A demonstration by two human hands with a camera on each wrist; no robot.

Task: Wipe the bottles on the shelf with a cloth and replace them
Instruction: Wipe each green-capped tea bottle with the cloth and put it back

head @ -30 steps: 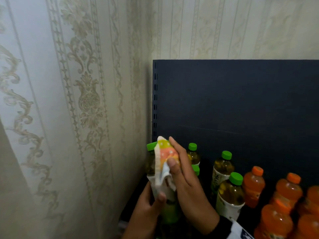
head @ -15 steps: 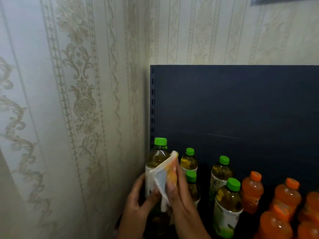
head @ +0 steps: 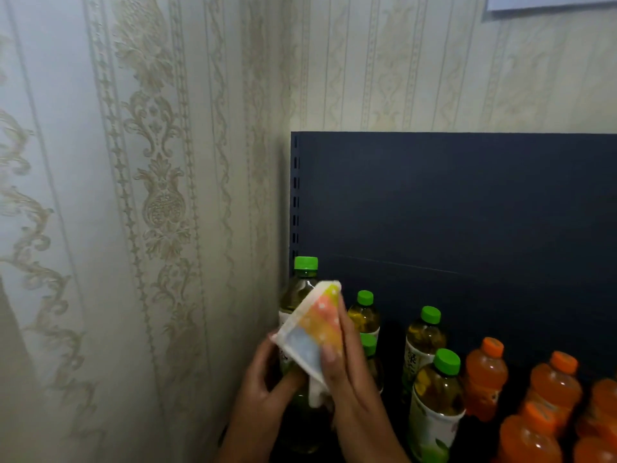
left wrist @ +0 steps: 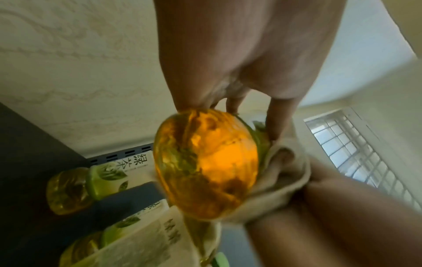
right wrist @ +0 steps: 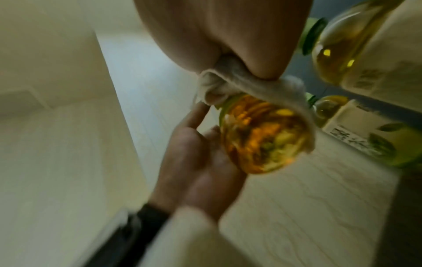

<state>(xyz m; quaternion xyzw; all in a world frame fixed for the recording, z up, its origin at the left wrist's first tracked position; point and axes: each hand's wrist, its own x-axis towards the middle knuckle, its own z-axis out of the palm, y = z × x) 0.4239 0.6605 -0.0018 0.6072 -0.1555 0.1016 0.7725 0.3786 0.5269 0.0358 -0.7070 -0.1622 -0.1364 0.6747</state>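
At the shelf's (head: 467, 202) left end, by the wall, the left hand (head: 263, 379) curls round the lower body of a green-capped tea bottle (head: 300, 292), while the right hand (head: 347, 372) presses a pastel cloth (head: 317, 329) against its side, fingers bent over it.

My left hand (head: 267, 379) curls round the lower body of the green-tea bottle (head: 300, 295), thumb in front, while my right hand (head: 347, 369) presses the cloth (head: 317, 325) against its side, fingers stretched upward along it.
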